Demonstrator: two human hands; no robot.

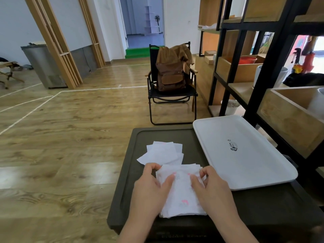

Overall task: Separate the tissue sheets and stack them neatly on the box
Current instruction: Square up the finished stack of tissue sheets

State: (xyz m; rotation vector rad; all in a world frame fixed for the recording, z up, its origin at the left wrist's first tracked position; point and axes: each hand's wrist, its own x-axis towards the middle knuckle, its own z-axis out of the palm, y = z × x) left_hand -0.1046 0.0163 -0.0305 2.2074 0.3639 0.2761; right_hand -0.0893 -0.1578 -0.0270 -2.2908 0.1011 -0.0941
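Note:
A dark box (263, 207) stands in front of me, its lid serving as the work surface. On the lid, close to me, lies a bundle of white tissue sheets with pink print (180, 195). My left hand (150, 186) pinches the bundle's far left edge between thumb and curled fingers. My right hand (210, 185) pinches the far right edge the same way. Just beyond the bundle lies a loose, fanned stack of separate tissue sheets (163, 153).
A white tray (245, 165) rests on the right part of the lid, overhanging toward a black and wood shelf unit (273, 81). A black folding chair with a brown backpack (171, 76) stands beyond the box. Wooden floor lies to the left.

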